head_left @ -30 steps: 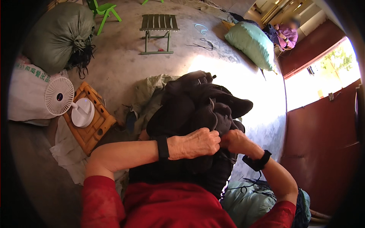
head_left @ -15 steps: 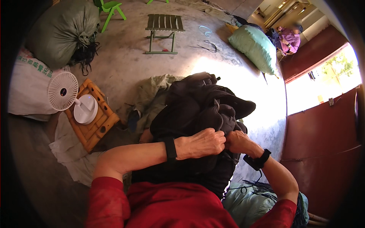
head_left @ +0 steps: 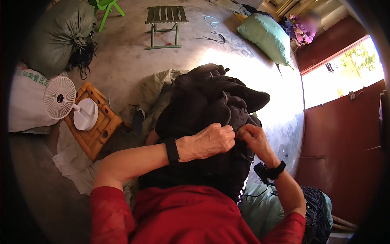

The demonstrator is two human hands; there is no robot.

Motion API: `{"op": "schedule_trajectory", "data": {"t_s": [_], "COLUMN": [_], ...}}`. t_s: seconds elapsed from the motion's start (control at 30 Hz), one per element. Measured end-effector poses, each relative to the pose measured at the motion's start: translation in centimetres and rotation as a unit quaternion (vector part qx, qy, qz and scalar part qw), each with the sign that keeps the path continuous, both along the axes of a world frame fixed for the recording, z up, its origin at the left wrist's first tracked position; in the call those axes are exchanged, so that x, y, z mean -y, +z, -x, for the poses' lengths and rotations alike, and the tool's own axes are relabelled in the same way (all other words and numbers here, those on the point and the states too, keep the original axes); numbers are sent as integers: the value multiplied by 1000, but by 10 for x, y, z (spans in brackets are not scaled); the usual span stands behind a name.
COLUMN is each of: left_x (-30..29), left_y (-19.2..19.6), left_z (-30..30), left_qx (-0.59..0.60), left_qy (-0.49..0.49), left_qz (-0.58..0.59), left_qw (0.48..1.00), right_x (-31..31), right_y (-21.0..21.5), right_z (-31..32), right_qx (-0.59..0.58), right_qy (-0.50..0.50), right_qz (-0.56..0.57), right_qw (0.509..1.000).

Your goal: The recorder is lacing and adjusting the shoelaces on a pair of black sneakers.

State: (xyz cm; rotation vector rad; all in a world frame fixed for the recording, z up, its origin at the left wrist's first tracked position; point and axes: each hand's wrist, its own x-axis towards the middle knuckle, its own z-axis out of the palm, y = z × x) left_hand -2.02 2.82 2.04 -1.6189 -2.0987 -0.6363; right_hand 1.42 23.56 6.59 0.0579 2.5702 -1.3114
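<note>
A heap of black padded fabric (head_left: 203,91), with webbing straps and curved flaps like a backpack's, lies across my lap. My left hand (head_left: 213,140), back upward, is closed at the near edge of a dark padded piece. Its fingertips are hidden, but it appears to grip the black fabric. Close beside it, my right hand (head_left: 252,136) pinches at the same padded piece with thumb and forefinger. Whatever small part is between those fingers cannot be made out. Both wrists wear black bands.
To the left, a white fan (head_left: 85,114) stands on a bamboo stool (head_left: 106,132) near stuffed sacks (head_left: 61,36). A folding stool (head_left: 167,16) is ahead. Pale green sacks (head_left: 266,38) lie far right and near right. A person in purple (head_left: 306,30) sits at the back.
My right hand has drawn slightly away from my left, and its fingers have lifted into a looser pinch. My left hand stays closed at the fabric. The whole view has shifted a little.
</note>
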Motion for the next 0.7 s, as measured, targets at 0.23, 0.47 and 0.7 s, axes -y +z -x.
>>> {"op": "schedule_trajectory", "data": {"t_s": [0.23, 0.47, 0.7], "left_x": [9, 16, 8], "left_y": [7, 10, 14], "left_z": [-4, -18, -23], "left_qx": [66, 114, 50], "left_qy": [7, 62, 68], "left_qz": [47, 49, 45], "left_qw": [997, 990, 995], "right_x": [3, -21, -425], "right_y": [-21, -5, 70], "right_z": [-15, -19, -76], "right_qx": [-255, -206, -431], "right_qy": [144, -133, -554], "right_qz": [-153, -3, 202], "right_qw": [944, 970, 683]}}
